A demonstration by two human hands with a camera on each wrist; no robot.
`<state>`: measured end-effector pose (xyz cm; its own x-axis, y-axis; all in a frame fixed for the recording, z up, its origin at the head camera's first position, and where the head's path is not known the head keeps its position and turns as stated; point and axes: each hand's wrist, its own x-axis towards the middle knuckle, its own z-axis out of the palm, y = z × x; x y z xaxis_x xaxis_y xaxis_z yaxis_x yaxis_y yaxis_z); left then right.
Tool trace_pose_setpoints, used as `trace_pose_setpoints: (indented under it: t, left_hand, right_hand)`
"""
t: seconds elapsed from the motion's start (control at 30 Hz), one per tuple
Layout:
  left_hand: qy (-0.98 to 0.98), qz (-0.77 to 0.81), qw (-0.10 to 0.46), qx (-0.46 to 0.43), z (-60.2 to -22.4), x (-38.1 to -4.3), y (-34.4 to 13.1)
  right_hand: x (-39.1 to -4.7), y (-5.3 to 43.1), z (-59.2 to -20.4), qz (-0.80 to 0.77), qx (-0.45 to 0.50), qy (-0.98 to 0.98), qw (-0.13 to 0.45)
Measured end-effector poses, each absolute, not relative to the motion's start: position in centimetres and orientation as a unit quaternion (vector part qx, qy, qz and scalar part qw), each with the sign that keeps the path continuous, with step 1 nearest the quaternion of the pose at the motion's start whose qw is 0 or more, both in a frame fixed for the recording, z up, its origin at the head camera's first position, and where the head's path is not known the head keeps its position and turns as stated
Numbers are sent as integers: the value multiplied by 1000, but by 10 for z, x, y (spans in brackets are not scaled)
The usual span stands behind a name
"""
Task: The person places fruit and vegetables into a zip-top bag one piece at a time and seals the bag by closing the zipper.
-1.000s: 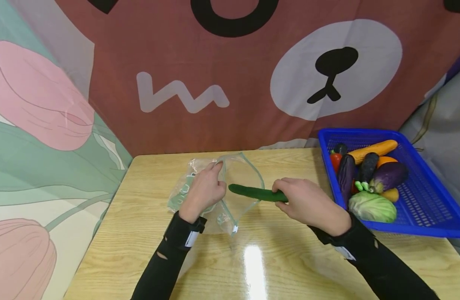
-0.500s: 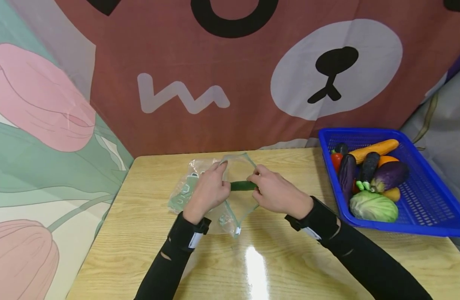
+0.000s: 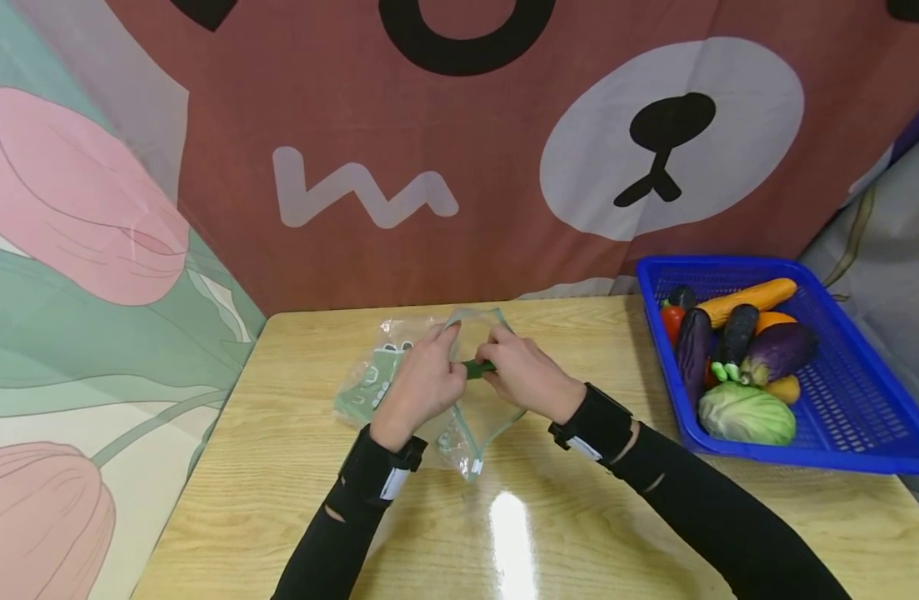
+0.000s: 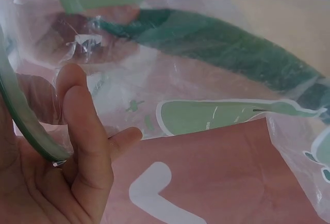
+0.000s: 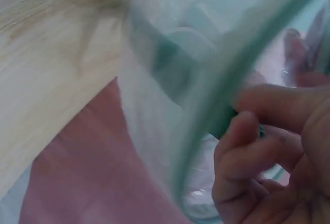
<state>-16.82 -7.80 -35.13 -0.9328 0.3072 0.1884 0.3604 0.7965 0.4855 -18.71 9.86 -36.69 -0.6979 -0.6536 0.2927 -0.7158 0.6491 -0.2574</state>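
A clear zip bag (image 3: pixel 485 425) with a green-edged mouth and green printed pattern lies on the table, its mouth spread toward the right. My left hand (image 3: pixel 422 379) pinches the rim of the bag. At the mouth, my right hand (image 3: pixel 530 371) grips the near end of a dark green cucumber (image 3: pixel 474 369). Through the plastic in the left wrist view, most of the cucumber (image 4: pixel 216 43) shows lying inside the bag. The right wrist view has the fingers (image 5: pixel 252 157) around its end, beside the green rim (image 5: pixel 221 95). In the head view my left hand hides part of the cucumber.
A blue plastic basket (image 3: pixel 864 400) stands at the table's right side. It contains a cabbage (image 3: pixel 747 412), a round eggplant (image 3: pixel 780 352), a long eggplant (image 3: pixel 694 342), an orange-yellow vegetable (image 3: pixel 751 300) and other produce. A printed cloth (image 3: pixel 429 258) hangs behind the table (image 3: pixel 279 500).
My right hand has moved left to the bag's mouth, pushing the cucumber in. Less of the cucumber shows outside now. The left hand keeps its pinch on the rim, shifting slightly.
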Motion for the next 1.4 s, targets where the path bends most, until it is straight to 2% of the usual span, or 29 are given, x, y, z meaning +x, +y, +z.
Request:
trace_pose_setpoints:
  t: [0.4, 0.8, 1.07, 1.2, 1.4]
  left_hand:
    - [-936, -285, 70, -197, -343, -165, -73]
    - [-934, -294, 66, -192, -344, -166, -72]
    - [-934, -307, 53, -178, -352, -170, -78]
    - [-936, -308, 46, -166, -359, -172, -82]
    - [-932, -315, 47, -170, -362, -173, -83]
  right_hand:
    - [-194, 100, -367, 182, 373, -904, 107]
    - [-182, 108, -357, 207, 395, -892, 82]
    - [-169, 134, -338, 194, 343, -914, 96]
    - [-172, 153, -325, 187, 312, -925, 112]
    - [-181, 194, -310, 181, 243, -948, 99]
